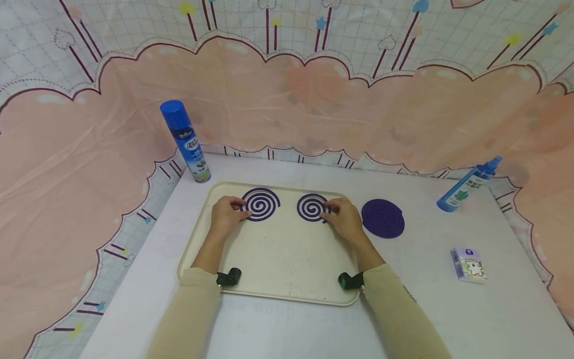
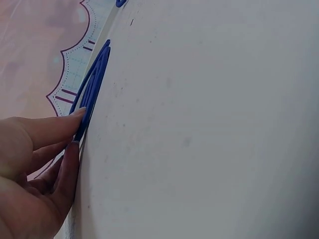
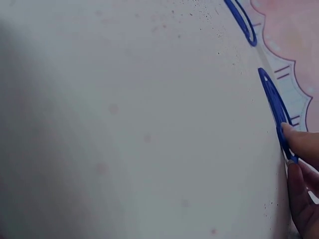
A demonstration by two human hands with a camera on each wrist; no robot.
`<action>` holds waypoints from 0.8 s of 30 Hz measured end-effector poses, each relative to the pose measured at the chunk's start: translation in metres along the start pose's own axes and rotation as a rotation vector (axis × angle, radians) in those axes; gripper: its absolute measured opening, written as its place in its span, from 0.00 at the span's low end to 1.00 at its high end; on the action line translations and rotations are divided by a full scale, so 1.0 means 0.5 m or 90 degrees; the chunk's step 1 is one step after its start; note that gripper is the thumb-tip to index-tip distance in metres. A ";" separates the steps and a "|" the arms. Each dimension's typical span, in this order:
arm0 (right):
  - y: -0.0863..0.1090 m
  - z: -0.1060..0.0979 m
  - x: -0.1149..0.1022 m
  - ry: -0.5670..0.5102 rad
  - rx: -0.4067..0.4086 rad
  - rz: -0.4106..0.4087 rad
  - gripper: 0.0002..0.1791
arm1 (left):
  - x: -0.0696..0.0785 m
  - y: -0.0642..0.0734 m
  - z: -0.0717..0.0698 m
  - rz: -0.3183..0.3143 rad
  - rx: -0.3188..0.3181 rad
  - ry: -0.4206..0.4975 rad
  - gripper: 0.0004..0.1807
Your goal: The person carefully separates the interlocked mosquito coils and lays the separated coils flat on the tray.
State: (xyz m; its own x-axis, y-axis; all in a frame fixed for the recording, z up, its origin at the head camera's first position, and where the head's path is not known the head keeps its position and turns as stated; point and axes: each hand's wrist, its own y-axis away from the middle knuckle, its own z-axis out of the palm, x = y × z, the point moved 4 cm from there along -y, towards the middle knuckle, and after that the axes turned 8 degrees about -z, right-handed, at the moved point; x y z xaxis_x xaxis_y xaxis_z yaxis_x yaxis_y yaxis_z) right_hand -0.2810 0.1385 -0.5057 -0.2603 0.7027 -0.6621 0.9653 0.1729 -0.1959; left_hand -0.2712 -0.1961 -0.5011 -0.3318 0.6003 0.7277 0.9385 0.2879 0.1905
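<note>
Two dark purple mosquito coils lie side by side over the far part of a cream tray (image 1: 287, 259). My left hand (image 1: 226, 214) pinches the outer edge of the left coil (image 1: 260, 205) between thumb and fingers. At the right coil (image 1: 312, 207), my right hand (image 1: 347, 219) pinches the right edge the same way. The left wrist view shows the left coil (image 2: 94, 82) nearly edge-on in the fingertips. Seen from the right wrist, the right coil (image 3: 273, 97) is likewise edge-on, with part of the other coil (image 3: 243, 22) beyond it.
A solid purple disc of nested coils (image 1: 383, 218) lies right of the tray. Farther right are a blue spray bottle (image 1: 469, 184) and a small lilac pack (image 1: 468, 265). A blue aerosol can (image 1: 186, 142) stands behind the tray's left corner. A patterned peach curtain (image 1: 287, 107) hangs behind the table.
</note>
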 end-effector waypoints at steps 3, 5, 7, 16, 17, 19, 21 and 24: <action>-0.001 -0.001 0.000 -0.002 -0.007 0.003 0.18 | 0.000 -0.001 0.000 -0.001 -0.001 -0.009 0.19; -0.001 -0.001 0.001 -0.008 -0.017 0.013 0.19 | 0.001 -0.001 0.000 0.002 -0.002 -0.017 0.19; -0.001 -0.002 0.001 -0.009 -0.025 0.019 0.20 | 0.000 -0.002 0.000 0.004 -0.006 -0.022 0.19; -0.004 -0.001 0.001 -0.015 -0.033 0.012 0.20 | 0.000 0.001 -0.002 0.001 -0.015 -0.018 0.20; -0.004 -0.002 0.001 -0.014 -0.033 0.011 0.20 | 0.000 0.001 -0.002 0.001 -0.015 -0.018 0.20; -0.004 -0.002 0.001 -0.016 -0.034 0.012 0.20 | -0.001 0.000 -0.002 -0.005 -0.016 -0.017 0.20; -0.004 -0.002 0.001 -0.018 -0.037 0.011 0.20 | -0.002 0.000 -0.001 -0.011 -0.019 -0.016 0.20; -0.003 -0.001 0.005 -0.025 -0.039 0.018 0.20 | -0.001 -0.002 -0.002 -0.017 -0.026 -0.006 0.21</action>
State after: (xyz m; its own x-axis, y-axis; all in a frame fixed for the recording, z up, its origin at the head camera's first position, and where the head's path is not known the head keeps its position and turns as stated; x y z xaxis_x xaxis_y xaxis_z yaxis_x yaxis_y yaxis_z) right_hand -0.2830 0.1405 -0.5066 -0.2326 0.6803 -0.6951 0.9715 0.1960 -0.1334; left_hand -0.2720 -0.1976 -0.5010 -0.3568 0.5997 0.7162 0.9326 0.2728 0.2363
